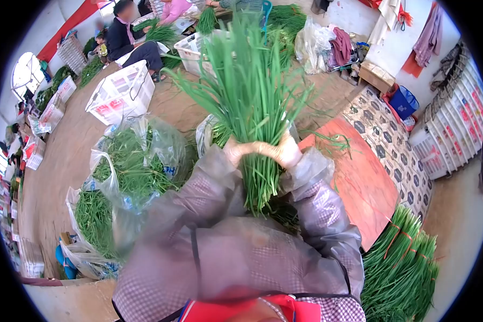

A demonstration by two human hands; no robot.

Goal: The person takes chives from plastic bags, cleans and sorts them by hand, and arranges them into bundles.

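A large bunch of green chives (255, 102) stands upright in front of my chest, its leaves fanning out at the top and its cut stems pointing down toward me. My left hand (235, 152) wraps round the left side of the bunch. From the other side my right hand (287, 152) grips it at about the same height, and the thumbs meet across the front. Both hands are closed on the stems; the fingers behind are hidden. Clear plastic sleeves cover my forearms. Close to my right side lie chive bundles (400, 255) tied with red bands.
Plastic bags of loose greens (131, 161) stand on the left. A reddish board (354, 172) lies on the right beside patterned flooring (383, 129). White crates (124, 92) stand ahead, where co-workers (131, 40) sit. More crates (451, 129) are stacked by the right wall, near a blue basket (403, 102).
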